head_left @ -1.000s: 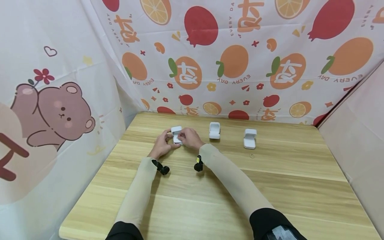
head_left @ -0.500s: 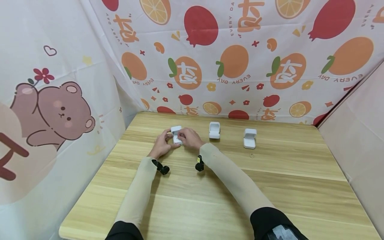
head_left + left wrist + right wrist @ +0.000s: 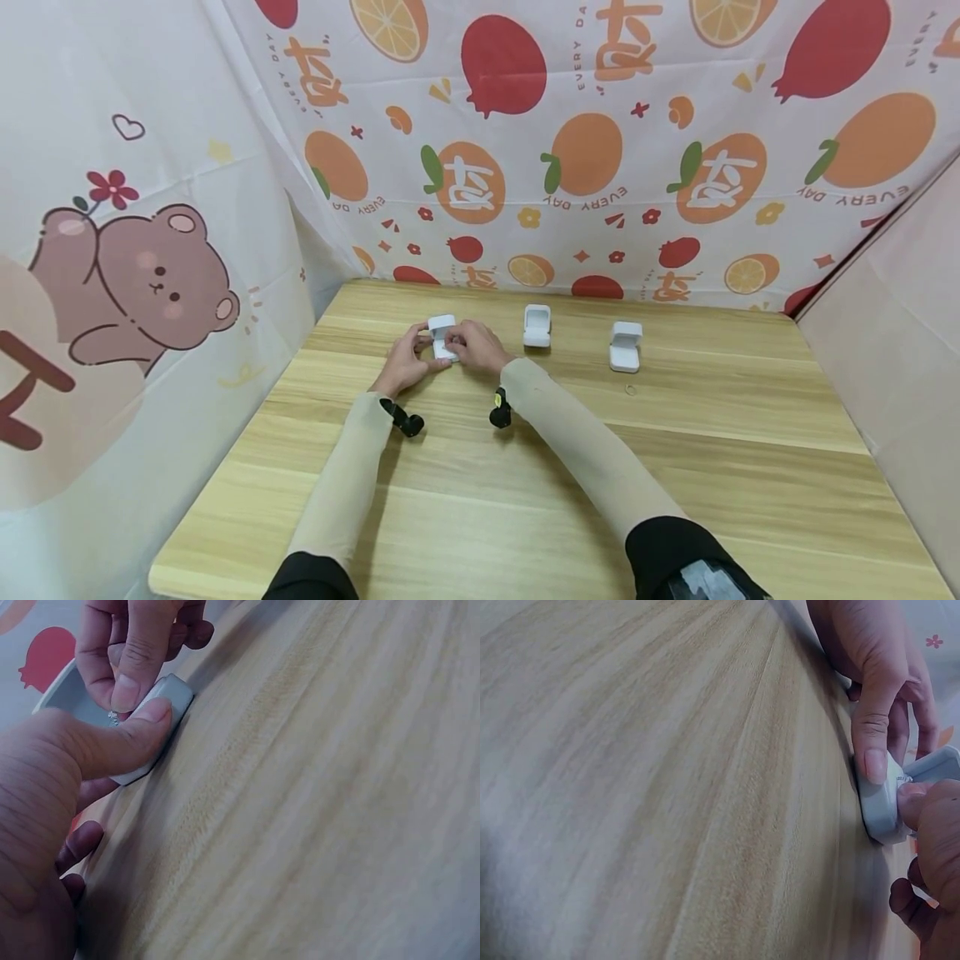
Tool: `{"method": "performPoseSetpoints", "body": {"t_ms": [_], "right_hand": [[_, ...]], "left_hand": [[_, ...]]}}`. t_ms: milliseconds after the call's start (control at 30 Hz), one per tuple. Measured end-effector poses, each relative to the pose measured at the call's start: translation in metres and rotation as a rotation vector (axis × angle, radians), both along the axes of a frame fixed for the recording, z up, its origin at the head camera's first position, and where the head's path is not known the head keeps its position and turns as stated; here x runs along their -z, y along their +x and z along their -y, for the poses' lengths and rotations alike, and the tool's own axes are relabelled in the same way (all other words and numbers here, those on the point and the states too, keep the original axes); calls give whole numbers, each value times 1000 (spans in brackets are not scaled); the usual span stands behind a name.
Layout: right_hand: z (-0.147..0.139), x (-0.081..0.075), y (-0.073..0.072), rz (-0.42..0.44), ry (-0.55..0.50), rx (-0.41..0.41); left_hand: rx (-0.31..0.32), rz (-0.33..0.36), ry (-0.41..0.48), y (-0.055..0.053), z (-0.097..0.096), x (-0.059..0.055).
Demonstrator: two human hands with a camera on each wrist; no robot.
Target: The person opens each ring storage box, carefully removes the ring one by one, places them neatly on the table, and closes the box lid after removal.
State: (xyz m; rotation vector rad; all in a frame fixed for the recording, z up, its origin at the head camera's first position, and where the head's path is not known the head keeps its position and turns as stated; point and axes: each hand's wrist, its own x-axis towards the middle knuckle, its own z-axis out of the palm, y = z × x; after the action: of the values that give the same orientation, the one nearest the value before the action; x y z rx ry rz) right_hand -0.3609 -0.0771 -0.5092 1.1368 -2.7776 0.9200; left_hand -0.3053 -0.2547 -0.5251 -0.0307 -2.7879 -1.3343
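Observation:
An opened white ring box (image 3: 442, 322) stands at the table's back left, its lid raised. My left hand (image 3: 405, 365) grips it from the left, the thumb (image 3: 142, 735) along the front edge of the base. Over the base, my right hand (image 3: 477, 346) pinches a ring (image 3: 114, 717) between thumb and forefinger. Only the ring's sparkling top shows beside the fingertips; the rest is hidden by them or by the box. In the right wrist view, the right thumb (image 3: 915, 799) lies right at the box's base (image 3: 881, 810).
Two more opened white ring boxes, a middle one (image 3: 537, 325) and a right one (image 3: 625, 347), stand further right. A thin ring (image 3: 630, 390) lies on the wooden table (image 3: 712, 467) before the right box. Printed cloth (image 3: 510, 167) hangs behind the table.
Hardly anything differs. Both hands keep their places at the left ring box, and the right forearm shifts very slightly. The other boxes and the loose ring have not moved.

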Motion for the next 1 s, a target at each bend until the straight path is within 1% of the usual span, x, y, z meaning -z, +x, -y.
{"method": "performPoseSetpoints", "body": {"t_ms": [233, 367, 433, 600, 800, 1000], "right_hand": [[0, -1, 3, 0, -4, 15], [0, 0, 4, -7, -4, 15], [0, 0, 4, -8, -1, 18], [0, -1, 4, -4, -8, 24], [0, 1, 4, -13, 5, 27], [0, 3, 3, -9, -4, 19]], "left_hand": [[-3, 22, -16, 3, -1, -2], [-24, 20, -1, 2, -1, -3], [-37, 10, 7, 1, -1, -4], [-32, -36, 21, 1, -3, -5], [-39, -86, 28, -1, -4, -1], [-68, -125, 42, -3, -5, 4]]}}
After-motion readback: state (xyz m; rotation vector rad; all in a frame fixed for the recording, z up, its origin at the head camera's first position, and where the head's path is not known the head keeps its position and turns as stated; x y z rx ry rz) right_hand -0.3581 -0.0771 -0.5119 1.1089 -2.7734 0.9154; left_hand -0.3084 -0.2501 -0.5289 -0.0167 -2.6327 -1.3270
